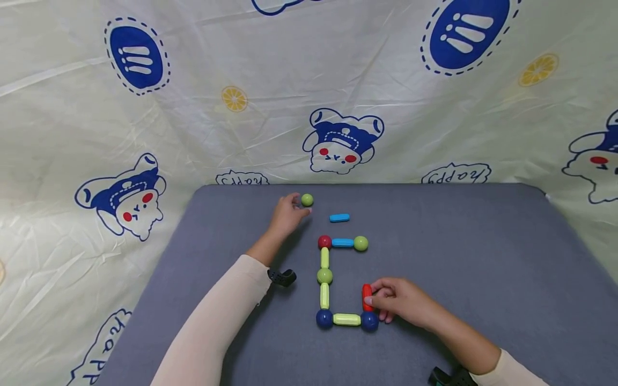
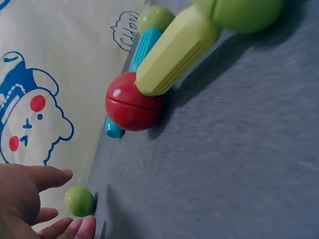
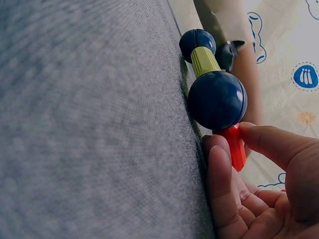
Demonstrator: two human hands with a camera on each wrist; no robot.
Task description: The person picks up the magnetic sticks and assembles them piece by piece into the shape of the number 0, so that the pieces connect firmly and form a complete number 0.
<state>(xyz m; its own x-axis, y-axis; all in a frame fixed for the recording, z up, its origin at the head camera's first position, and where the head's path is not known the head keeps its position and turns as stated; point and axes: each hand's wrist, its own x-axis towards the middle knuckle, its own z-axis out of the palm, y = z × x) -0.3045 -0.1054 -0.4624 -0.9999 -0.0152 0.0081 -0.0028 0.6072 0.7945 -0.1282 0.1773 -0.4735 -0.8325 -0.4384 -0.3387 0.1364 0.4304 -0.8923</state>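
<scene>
A chain of rods and balls lies on the grey mat (image 1: 483, 257): a red ball (image 1: 324, 242), a blue rod (image 1: 343, 243) and a green ball (image 1: 360, 243) along the top, two yellow-green rods (image 1: 325, 258) with a green ball (image 1: 324, 276) between them down the left, and a dark blue ball (image 1: 324, 318), a yellow-green rod (image 1: 346, 319) and a second dark blue ball (image 1: 369, 321) along the bottom. My right hand (image 1: 401, 300) pinches a red rod (image 1: 367, 296) that stands against that second blue ball (image 3: 217, 99). My left hand (image 1: 287, 214) has relaxed fingers just short of a loose green ball (image 1: 307, 200).
A loose blue rod (image 1: 339, 217) lies near the mat's far edge, right of the green ball. A cream sheet (image 1: 289, 80) with blue cartoon prints hangs behind and beside the mat. Bare grey mat stretches to the right.
</scene>
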